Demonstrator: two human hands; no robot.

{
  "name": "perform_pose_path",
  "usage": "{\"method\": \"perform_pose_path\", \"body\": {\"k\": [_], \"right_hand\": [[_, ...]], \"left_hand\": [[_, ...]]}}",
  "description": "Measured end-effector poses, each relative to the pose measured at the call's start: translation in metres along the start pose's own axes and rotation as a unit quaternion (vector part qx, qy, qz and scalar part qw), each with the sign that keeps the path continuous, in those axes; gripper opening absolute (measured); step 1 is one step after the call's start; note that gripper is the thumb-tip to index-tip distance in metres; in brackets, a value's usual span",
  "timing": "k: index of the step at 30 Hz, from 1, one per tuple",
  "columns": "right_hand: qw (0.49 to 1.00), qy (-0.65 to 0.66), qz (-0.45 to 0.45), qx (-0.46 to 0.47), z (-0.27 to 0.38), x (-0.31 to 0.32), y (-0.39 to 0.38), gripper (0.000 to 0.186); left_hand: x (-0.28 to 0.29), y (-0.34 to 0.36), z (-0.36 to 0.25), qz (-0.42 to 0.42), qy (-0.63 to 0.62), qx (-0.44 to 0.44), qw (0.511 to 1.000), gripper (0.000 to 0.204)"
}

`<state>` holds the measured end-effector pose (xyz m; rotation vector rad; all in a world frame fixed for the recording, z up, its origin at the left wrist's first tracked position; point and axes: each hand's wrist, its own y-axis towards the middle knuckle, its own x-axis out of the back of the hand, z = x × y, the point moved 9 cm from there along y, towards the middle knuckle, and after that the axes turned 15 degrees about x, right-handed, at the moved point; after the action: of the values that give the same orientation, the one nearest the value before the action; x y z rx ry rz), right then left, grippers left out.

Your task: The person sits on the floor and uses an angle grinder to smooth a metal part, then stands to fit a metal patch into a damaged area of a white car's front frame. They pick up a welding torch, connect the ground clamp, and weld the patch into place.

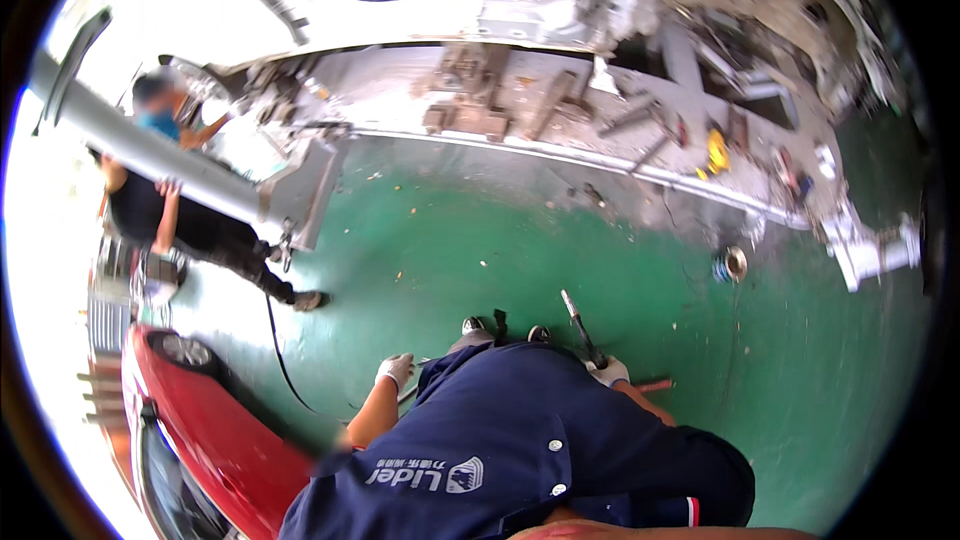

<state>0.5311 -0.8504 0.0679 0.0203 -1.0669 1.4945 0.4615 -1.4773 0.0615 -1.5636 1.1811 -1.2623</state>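
My right hand (608,372), in a pale work glove, is closed round the black handle of a welding torch (574,314). The torch's metal nozzle points forward, away from my body. A short red piece (656,385) sticks out beside that wrist; whether it belongs to the torch is unclear. On the other side, my left hand (397,370), also gloved, hangs by my hip with its fingers curled. A thin grey line passes close to those fingers, and I cannot make out whether they hold anything.
Ahead stands a stripped white vehicle body (420,28) over a metal bench (400,105). A yellow tool (716,153) lies on the bench. A wire spool (735,264) sits on the green floor. At left are a thick grey beam (150,145), a person (170,220) and a red car (200,420).
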Motion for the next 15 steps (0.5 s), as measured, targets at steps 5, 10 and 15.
{"method": "perform_pose_path", "body": {"k": [5,10,15], "right_hand": [[0.990,0.111,-0.079,-0.033,-0.107,-0.044,-0.004,0.041],[0.968,0.195,-0.129,-0.097,-0.127,-0.049,-0.019,0.036],[0.956,0.194,-0.175,-0.134,-0.158,-0.042,-0.023,0.040]], "left_hand": [[-0.064,-0.040,-0.075,0.041,0.046,-0.080,0.995,0.033],[-0.084,-0.059,-0.087,0.007,0.131,-0.082,0.988,0.036],[-0.093,-0.039,-0.088,-0.007,0.523,-0.311,0.794,0.039]]}}
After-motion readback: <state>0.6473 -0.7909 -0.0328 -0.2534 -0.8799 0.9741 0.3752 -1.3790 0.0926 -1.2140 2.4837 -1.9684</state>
